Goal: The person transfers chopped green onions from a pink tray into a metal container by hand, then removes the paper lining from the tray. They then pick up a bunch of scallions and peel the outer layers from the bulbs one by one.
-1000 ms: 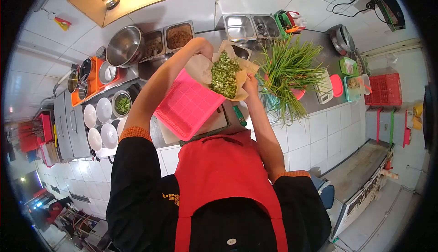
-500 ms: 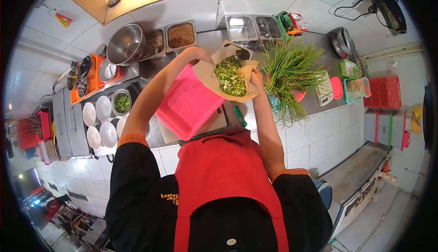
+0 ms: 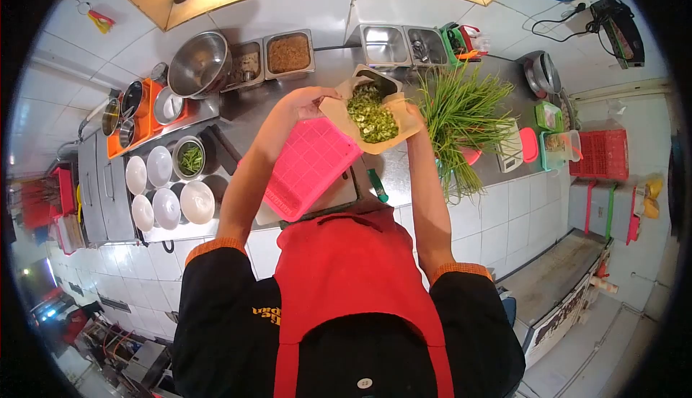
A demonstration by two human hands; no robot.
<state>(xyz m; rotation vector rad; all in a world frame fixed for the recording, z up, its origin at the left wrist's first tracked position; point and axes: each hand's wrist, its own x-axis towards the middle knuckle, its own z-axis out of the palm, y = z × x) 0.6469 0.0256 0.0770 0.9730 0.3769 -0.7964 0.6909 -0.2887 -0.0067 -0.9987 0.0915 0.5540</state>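
Between my two hands hangs a sheet of brown paper (image 3: pixel 337 115), folded up at its sides and heaped with chopped green onions (image 3: pixel 372 118). My left hand (image 3: pixel 311 101) is closed on the paper's left edge, and my right hand (image 3: pixel 415 121) grips its right edge. The paper's far end lies over a metal container (image 3: pixel 390 84), with some chopped pieces at its mouth. Below my left forearm a pink plastic basket (image 3: pixel 310 164) rests on a cutting board (image 3: pixel 335 200). Long whole green onions (image 3: pixel 465 120) are piled to the right of my right hand.
A green-handled tool (image 3: pixel 377 185) lies near the counter's front edge. White bowls (image 3: pixel 197 202) and a steel bowl of cut greens (image 3: pixel 190 158) stand at left. Metal pans (image 3: pixel 288 53) and a large steel bowl (image 3: pixel 200 65) line the back. A scale (image 3: pixel 510 149) sits at right.
My left hand has come slightly toward me with the paper's left edge. The paper has narrowed, and the chopped green onions have shifted toward the metal container. The pink basket sits slightly further right in view.
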